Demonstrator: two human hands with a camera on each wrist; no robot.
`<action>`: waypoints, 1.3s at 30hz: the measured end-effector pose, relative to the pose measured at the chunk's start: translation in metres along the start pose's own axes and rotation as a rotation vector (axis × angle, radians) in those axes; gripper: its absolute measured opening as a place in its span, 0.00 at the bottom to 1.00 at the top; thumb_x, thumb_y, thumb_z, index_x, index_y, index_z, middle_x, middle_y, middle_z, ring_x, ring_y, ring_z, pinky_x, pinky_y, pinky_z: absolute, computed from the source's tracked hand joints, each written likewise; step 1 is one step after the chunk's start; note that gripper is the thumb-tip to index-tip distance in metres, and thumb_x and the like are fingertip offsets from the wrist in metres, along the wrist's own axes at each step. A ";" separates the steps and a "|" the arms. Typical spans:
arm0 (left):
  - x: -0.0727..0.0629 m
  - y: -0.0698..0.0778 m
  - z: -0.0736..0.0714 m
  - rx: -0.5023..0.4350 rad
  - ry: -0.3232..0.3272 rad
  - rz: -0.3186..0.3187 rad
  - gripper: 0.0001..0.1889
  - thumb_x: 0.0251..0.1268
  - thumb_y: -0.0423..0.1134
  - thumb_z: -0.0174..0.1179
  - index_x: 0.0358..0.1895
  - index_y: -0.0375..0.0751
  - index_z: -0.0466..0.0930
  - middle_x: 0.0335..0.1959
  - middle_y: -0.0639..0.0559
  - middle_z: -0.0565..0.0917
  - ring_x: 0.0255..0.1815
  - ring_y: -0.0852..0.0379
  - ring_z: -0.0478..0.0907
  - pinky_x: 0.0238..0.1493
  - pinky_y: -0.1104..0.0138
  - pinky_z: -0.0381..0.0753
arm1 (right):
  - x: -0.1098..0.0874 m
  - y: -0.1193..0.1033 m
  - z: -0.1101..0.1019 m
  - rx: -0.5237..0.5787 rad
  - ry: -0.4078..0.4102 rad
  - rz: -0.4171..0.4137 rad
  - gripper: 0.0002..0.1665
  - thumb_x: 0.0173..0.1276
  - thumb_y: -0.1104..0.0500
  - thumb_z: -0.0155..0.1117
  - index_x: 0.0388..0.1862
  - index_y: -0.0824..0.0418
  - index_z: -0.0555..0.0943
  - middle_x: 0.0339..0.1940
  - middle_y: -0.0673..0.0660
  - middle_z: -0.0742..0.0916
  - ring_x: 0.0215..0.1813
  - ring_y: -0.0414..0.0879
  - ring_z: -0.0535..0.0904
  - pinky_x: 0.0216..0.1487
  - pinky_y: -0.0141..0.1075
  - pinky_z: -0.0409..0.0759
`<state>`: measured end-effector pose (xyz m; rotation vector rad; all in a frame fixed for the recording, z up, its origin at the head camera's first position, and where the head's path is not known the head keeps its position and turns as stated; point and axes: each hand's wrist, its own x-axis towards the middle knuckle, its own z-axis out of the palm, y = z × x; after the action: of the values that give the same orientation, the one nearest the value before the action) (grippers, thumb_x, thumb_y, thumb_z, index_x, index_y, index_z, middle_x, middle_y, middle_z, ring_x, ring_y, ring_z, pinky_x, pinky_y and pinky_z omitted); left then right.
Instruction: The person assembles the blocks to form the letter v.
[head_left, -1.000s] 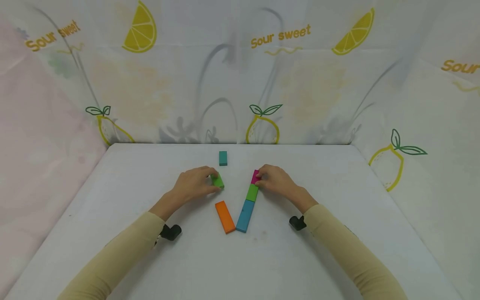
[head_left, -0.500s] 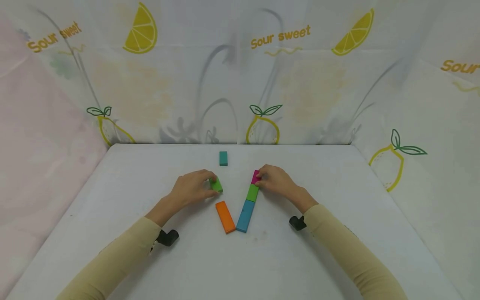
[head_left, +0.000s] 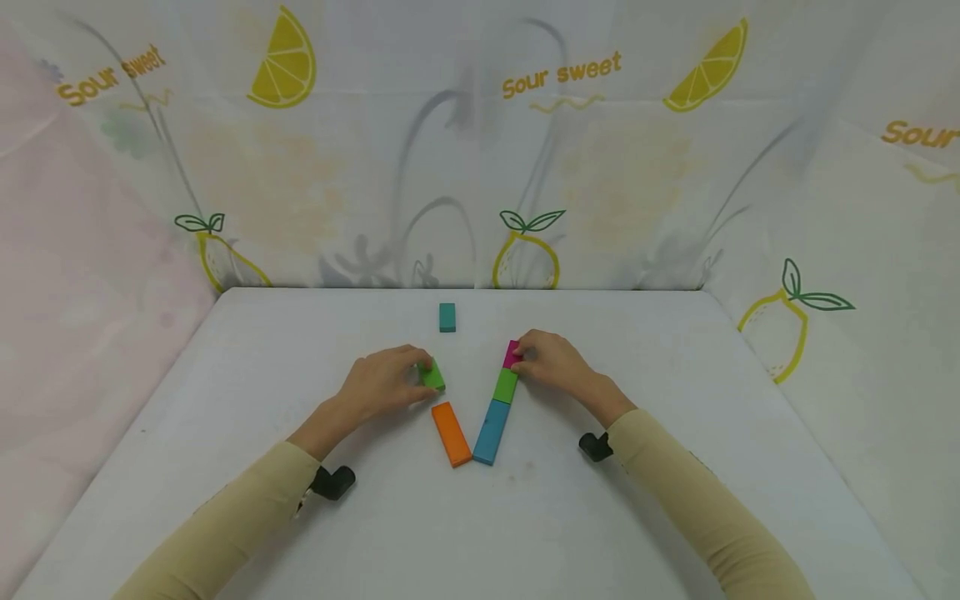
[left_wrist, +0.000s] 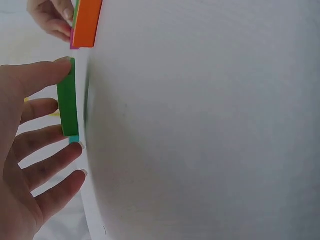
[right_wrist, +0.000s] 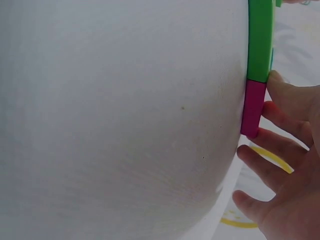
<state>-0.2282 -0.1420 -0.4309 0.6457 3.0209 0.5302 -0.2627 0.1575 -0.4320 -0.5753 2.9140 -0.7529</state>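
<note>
My left hand (head_left: 384, 379) pinches a green block (head_left: 432, 376) between thumb and fingertips, just above the far end of an orange block (head_left: 451, 434). In the left wrist view the held green block (left_wrist: 68, 100) hangs clear of the table, its shadow beside it. My right hand (head_left: 557, 362) holds a small magenta block (head_left: 511, 354) at its sides, thumb near the joint with another green block (head_left: 505, 386). In the right wrist view the magenta block (right_wrist: 253, 107) sits end to end with that green one (right_wrist: 260, 40). A blue block (head_left: 491, 432) continues this row toward the front.
Orange and blue blocks meet at their near ends, making a V on the white table (head_left: 480, 533). A teal block (head_left: 447, 317) lies apart near the back edge. Behind stands a cloth backdrop (head_left: 420, 167) printed with lemons.
My left hand has moved slightly toward the front with the green block, bringing it closer to the orange block. My right hand has stayed on the magenta block.
</note>
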 end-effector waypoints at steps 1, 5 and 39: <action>-0.001 0.000 0.000 -0.003 0.000 0.002 0.18 0.56 0.58 0.70 0.47 0.57 0.83 0.51 0.58 0.85 0.44 0.57 0.80 0.38 0.59 0.81 | 0.000 0.000 0.000 0.002 0.000 0.001 0.14 0.65 0.56 0.71 0.46 0.63 0.86 0.50 0.58 0.87 0.55 0.52 0.82 0.61 0.46 0.80; -0.002 0.000 0.003 -0.004 0.006 0.012 0.18 0.56 0.57 0.70 0.46 0.57 0.83 0.52 0.58 0.85 0.45 0.56 0.80 0.39 0.58 0.81 | -0.001 0.000 0.000 0.012 0.004 -0.008 0.14 0.65 0.57 0.71 0.46 0.64 0.86 0.51 0.58 0.87 0.55 0.52 0.82 0.61 0.46 0.80; -0.009 0.005 0.006 0.009 0.007 0.013 0.17 0.56 0.56 0.70 0.45 0.57 0.82 0.56 0.53 0.84 0.50 0.52 0.81 0.41 0.52 0.82 | 0.000 0.003 0.003 0.017 0.014 -0.021 0.13 0.65 0.57 0.71 0.45 0.63 0.86 0.49 0.57 0.87 0.53 0.51 0.82 0.59 0.45 0.80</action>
<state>-0.2175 -0.1398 -0.4356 0.6663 3.0288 0.5211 -0.2634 0.1586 -0.4356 -0.6020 2.9159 -0.7866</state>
